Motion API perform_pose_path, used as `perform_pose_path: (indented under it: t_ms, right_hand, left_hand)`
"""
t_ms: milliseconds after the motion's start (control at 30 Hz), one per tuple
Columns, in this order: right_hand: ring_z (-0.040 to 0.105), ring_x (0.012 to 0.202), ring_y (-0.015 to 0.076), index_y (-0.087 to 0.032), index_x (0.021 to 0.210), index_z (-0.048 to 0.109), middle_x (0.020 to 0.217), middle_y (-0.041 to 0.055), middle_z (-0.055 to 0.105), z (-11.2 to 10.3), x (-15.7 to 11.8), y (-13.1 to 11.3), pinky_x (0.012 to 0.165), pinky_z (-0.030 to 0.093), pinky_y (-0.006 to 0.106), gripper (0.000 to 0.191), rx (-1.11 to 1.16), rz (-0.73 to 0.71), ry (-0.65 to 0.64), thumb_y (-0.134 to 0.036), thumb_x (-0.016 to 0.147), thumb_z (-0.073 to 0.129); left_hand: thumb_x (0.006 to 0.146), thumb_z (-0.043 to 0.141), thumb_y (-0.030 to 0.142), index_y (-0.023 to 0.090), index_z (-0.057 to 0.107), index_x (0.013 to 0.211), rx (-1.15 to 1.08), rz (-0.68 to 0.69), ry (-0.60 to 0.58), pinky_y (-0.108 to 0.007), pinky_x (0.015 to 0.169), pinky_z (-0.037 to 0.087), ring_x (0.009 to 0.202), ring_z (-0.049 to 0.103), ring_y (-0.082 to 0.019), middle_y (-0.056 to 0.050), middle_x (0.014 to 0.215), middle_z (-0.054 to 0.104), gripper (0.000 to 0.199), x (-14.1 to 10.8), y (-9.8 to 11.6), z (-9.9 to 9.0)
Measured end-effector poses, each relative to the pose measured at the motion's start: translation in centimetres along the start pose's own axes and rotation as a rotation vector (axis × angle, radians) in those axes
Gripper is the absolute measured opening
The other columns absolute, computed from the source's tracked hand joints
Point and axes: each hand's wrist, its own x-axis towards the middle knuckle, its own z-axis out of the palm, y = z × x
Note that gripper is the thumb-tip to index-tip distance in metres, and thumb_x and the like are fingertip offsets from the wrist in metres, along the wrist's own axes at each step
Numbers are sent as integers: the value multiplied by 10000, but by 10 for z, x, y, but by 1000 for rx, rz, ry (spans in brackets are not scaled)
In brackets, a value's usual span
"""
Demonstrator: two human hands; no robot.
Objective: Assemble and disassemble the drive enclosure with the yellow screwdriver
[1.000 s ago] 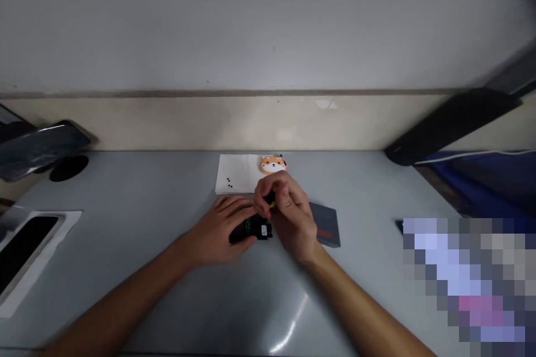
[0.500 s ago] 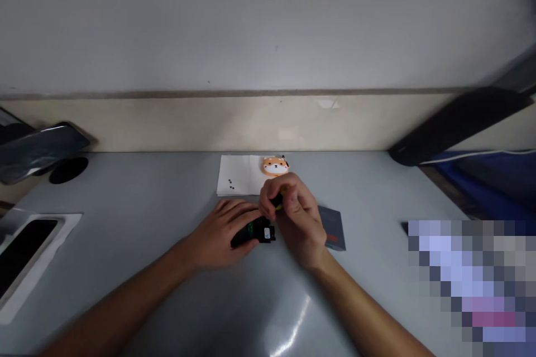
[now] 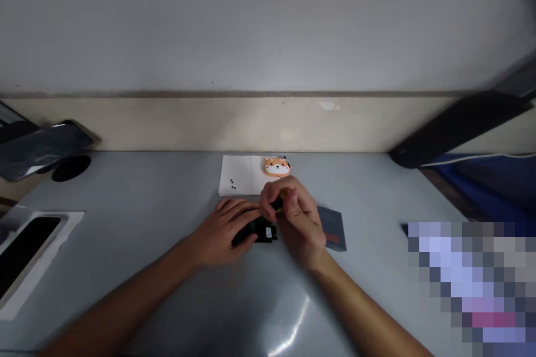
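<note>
My left hand lies over a small black electronic device on the desk, fingers on its far side and thumb along its near edge. A bit of green circuit board and a white label show on the device. My right hand is closed around a black-and-yellow screwdriver handle, held upright just above the device's right end. Its shaft and tip are hidden behind the fingers. Beyond the hands lies a white paper with several tiny dark screws on it.
An orange-and-white dog-face case rests on the paper. Right of my hand lies a flat grey packet. A phone on a white sheet is at left, near a phone on a stand. A black object leans at right.
Both hands keep almost the same pose on the device and the screwdriver. The whole view has shifted very slightly; the right fingers have turned a little around the handle.
</note>
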Motion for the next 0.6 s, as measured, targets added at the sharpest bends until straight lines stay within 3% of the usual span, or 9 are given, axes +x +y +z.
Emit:
perform_pose_path:
  t_ms: [267,600]
  right_hand:
    - [377,607,152,-245,919,593,678,-8,451,1,5,-7,591,299,330,266,49,-2,53,-454,1035,477]
    - [390,637,149,-243,871,543,741,-5,407,8,7,-16,604,303,321,239,215,6,53,-427,1015,493]
  left_hand:
    - [979,563,213,278,587,1340,-13,-33,73,-450,1123,426,1281,558,-237,-56,1365,630,367,0,0,-2]
    - [995,590,203,243,692,1052,-21,-14,183,-428,1073,470,1178,614,-207,-50,1194,685,124,-2,-6,4]
